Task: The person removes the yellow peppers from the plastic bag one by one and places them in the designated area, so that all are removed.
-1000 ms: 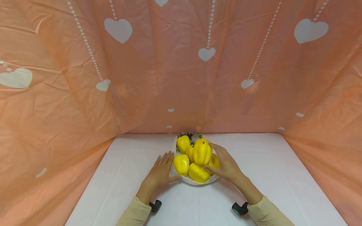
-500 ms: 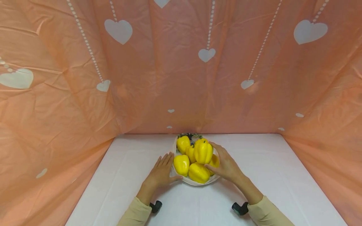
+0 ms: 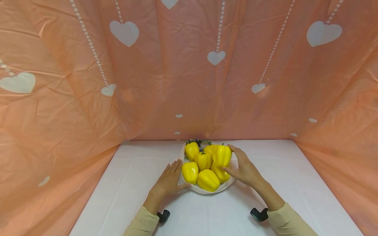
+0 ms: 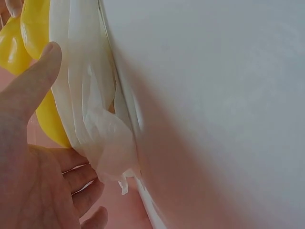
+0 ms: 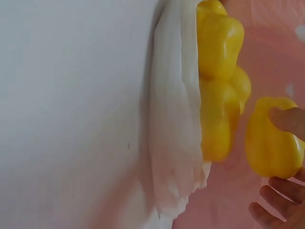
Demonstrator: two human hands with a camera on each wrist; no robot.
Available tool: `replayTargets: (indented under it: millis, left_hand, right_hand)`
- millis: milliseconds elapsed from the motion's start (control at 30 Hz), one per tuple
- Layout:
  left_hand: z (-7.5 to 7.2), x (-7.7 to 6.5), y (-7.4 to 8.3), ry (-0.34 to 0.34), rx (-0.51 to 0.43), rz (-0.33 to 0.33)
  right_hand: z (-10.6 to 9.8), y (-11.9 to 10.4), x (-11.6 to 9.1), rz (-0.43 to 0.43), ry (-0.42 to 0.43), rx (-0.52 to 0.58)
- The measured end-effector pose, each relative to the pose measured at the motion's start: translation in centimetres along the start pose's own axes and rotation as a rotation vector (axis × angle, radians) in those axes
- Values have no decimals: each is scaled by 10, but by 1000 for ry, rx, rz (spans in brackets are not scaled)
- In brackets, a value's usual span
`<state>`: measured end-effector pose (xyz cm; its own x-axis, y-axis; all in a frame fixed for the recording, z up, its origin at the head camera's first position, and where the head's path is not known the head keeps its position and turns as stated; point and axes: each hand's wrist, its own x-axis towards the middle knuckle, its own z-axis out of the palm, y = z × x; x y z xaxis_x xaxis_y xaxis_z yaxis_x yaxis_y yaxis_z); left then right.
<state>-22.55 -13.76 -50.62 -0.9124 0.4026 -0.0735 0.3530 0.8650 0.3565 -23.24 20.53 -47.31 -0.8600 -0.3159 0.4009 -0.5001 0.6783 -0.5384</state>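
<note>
A soft white bag [image 3: 205, 192] with a turned-down rim and a dark print at its back holds several yellow bell peppers [image 3: 208, 180]. My right hand [image 3: 245, 167] grips one yellow bell pepper [image 3: 222, 156] between thumb and fingers. In the right wrist view that held pepper [image 5: 273, 143] hangs apart from the others, above the bag's right side. My left hand [image 3: 169, 179] rests against the bag's left side, fingers straight and thumb along the front rim. The left wrist view shows its thumb [image 4: 42, 76] beside the crumpled bag wall [image 4: 90, 81].
Bag and hands are on a white table [image 3: 141, 164]. An orange sheet [image 3: 189, 82] with white hearts hangs behind it and at both sides. A black wrist mount [image 3: 163, 216] sits at the left wrist, another black mount [image 3: 259, 214] at the right.
My right hand has moved to the right, carrying the held pepper away from the middle of the bag. The pepper behind it now shows more fully. My left hand stays in place.
</note>
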Motion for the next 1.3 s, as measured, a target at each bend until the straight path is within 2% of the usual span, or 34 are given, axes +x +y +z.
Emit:
replayTargets:
  millis: [233, 533, 800, 1033, 1300]
  left_hand:
    - [-1, -2, 1, -6, -8, -7]
    - [-1, -2, 3, -3, -12, -18]
    - [-2, -4, 5, -1, -5, -23]
    - [-2, -4, 5, 2, -8, -27]
    - [-2, -4, 4, 7, -10, -26]
  right_hand:
    - [-12, 17, -1, -17, 29, -12]
    - [-24, 40, 2, 15, 37, -18]
    - [-29, 59, 6, 45, 4, -4]
    - [-33, 74, 10, 38, -18, -22]
    - [-41, 91, 14, 115, -107, -45]
